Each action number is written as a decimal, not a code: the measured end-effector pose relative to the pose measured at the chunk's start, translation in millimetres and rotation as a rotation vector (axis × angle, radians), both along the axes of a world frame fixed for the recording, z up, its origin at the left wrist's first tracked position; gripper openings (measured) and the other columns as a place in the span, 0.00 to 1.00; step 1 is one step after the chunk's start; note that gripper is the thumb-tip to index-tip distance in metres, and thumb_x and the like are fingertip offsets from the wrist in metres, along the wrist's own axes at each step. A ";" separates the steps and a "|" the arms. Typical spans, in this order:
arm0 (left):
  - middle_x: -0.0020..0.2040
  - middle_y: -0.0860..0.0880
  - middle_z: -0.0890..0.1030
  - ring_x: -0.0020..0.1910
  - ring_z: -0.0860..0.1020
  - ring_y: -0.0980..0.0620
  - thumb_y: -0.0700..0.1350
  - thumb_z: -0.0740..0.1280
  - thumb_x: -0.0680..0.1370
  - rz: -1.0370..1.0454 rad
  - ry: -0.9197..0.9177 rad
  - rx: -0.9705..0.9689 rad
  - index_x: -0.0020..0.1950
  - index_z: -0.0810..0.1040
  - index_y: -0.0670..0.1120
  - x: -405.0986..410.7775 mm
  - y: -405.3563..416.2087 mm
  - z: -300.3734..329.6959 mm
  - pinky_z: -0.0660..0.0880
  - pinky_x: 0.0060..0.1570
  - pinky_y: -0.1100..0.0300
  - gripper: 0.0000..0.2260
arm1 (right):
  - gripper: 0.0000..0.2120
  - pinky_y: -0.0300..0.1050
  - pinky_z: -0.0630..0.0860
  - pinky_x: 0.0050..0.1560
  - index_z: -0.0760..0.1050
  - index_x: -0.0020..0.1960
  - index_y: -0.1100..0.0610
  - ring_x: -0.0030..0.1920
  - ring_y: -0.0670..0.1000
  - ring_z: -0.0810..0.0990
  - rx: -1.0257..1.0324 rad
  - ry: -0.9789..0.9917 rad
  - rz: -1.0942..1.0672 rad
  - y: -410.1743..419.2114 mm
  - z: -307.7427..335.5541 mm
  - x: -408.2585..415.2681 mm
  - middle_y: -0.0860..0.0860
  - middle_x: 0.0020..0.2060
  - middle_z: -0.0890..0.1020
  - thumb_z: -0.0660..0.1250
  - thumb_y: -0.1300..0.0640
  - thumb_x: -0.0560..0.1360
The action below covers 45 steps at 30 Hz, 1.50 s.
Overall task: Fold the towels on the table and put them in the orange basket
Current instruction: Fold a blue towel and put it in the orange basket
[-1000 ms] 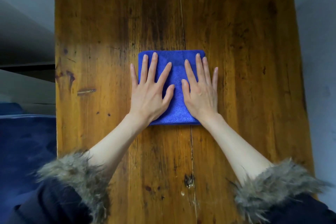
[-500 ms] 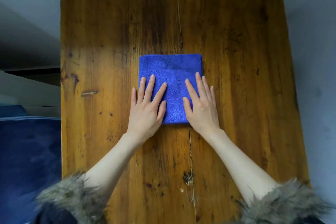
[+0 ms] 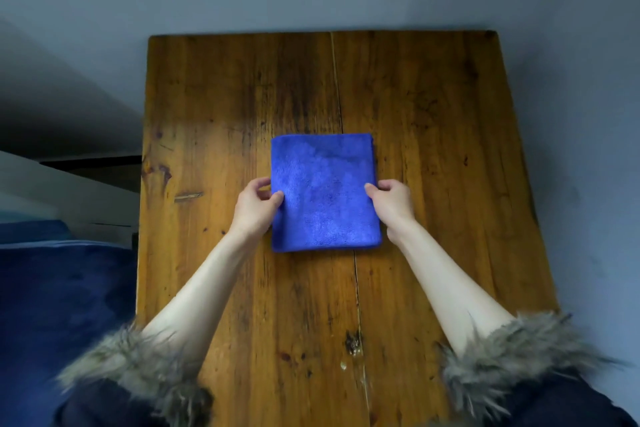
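- A second ago both hands lay flat on top of the blue towel (image 3: 323, 192), palms down and fingers spread, pressing it smooth; now they have slid off to its sides.
- The left hand (image 3: 255, 206) pinches the towel's left edge, thumb on top and fingers curled by the edge.
- The right hand (image 3: 390, 200) pinches the right edge the same way, thumb on the cloth.
- The towel lies flat in the middle of the wooden table (image 3: 433, 135), folded into a neat rectangle.
- My reading: the smoothing is over and the fold is done, so this two-sided grip looks like the start of lifting the towel away to the basket.
- Count: one towel, two hands, one table.
- No orange basket shows in the view, and no other towels lie on the table.
- Off the table's left side sits a dark blue surface (image 3: 62, 305); I cannot tell what it is.
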<state>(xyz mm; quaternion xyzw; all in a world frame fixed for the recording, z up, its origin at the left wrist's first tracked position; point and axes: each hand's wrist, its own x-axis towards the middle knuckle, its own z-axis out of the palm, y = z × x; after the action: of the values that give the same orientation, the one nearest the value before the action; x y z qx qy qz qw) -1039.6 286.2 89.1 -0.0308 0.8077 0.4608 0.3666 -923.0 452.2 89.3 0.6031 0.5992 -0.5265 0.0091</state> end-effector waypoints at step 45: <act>0.48 0.45 0.78 0.43 0.79 0.53 0.32 0.60 0.76 0.548 -0.027 0.292 0.59 0.72 0.54 128.2 -433.9 148.8 0.79 0.41 0.54 0.19 | 0.10 0.42 0.76 0.40 0.73 0.54 0.58 0.42 0.48 0.80 -0.400 0.268 0.961 -356.0 159.2 -18.1 0.53 0.46 0.80 0.63 0.68 0.75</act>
<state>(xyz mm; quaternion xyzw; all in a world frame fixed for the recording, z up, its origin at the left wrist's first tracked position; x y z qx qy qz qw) -911.4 -147.7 237.9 -0.2004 0.6896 0.6533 0.2398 -941.0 96.2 248.5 0.1747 0.6916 -0.6392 0.2874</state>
